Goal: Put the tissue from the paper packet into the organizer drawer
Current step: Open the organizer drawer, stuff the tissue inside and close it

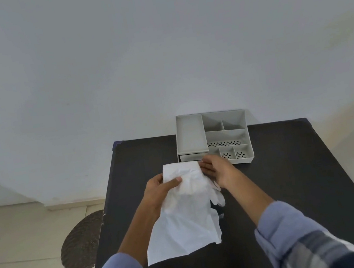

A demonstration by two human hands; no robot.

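Packet (184, 216) gripped between left hand (159, 188) and right hand (217, 169), before organizer (213, 137).

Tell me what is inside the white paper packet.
White tissue sticks out at the right edge of the white paper packet; the paper hides whatever else is inside.

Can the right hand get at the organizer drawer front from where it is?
Probably yes: the right hand sits just in front of the organizer drawer, nothing between them, though its fingers are on the paper packet.

place: home room | cues: tiled floor (27, 250), woven mat (82, 243), bare wall (157, 44)
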